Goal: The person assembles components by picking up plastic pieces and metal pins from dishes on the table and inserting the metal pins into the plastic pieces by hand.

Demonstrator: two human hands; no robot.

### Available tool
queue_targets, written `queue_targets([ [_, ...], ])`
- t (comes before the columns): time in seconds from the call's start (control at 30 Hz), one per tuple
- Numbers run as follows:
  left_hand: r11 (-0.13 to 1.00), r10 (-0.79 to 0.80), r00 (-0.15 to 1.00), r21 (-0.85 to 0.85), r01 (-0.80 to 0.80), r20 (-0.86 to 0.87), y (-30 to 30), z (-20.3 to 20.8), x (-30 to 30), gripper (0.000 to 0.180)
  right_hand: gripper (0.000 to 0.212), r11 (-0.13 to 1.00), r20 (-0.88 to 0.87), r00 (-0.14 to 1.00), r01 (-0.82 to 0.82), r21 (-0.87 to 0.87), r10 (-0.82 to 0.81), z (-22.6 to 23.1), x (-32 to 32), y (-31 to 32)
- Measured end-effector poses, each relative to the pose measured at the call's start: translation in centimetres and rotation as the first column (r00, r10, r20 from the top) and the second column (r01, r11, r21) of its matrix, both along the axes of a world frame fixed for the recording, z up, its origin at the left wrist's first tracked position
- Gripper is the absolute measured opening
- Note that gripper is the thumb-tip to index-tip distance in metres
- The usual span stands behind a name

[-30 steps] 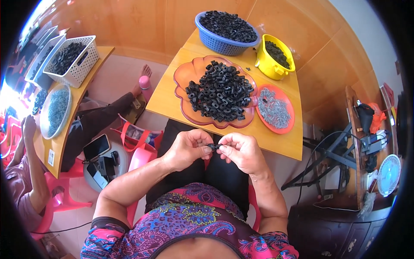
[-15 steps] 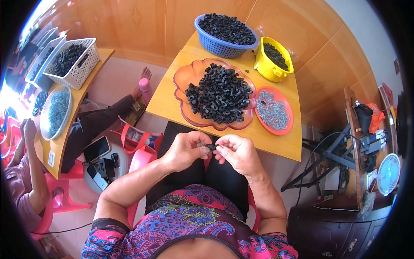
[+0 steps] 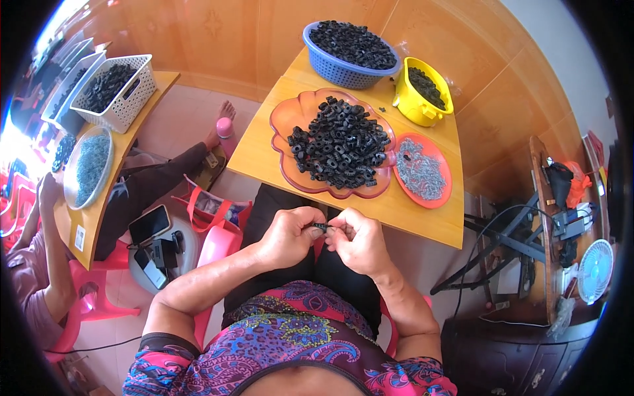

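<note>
My left hand is closed in a pinch on a small black plastic part, held just above my lap at the near edge of the table. My right hand meets it from the other side, thumb and fingertips pressed together at the part's right end; whatever lies between them is too small to make out. Beyond my hands, a heap of similar black parts fills an orange scalloped tray. Beside it sits a red oval plate with many small silvery pieces.
A blue basket and a yellow basket, both holding black parts, stand at the table's far side. On the left, another person's arm rests by a second table with a white basket. A fan stands at right.
My right fingertips have shifted slightly left and down at the black part's end, and more of the part shows between my hands. The view has moved a little.
</note>
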State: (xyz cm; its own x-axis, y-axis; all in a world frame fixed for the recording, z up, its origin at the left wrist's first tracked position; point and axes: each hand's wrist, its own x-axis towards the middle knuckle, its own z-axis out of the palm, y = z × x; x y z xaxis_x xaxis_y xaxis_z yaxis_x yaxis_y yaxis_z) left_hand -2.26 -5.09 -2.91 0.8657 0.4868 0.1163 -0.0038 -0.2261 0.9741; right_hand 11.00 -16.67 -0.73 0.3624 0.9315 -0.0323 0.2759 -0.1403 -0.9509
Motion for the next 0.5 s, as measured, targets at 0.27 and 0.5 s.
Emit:
queue_targets([
  [0.27, 0.972, -0.091, 0.995, -0.221, 0.081, -0.035, -0.2, 1.0, -0.1, 0.005, 0.019, 0.974, -0.563, 0.801, -0.225, 0.032, 0.203, -0.7, 3.7, -0.1],
  [0.5, 0.990, -0.067, 0.997, -0.125, 0.062, -0.039, -0.6, 0.9, -0.2, 0.009, 0.020, 0.950, -0.564, 0.778, -0.310, 0.039, 0.277, -1.4, 3.9, 0.2],
])
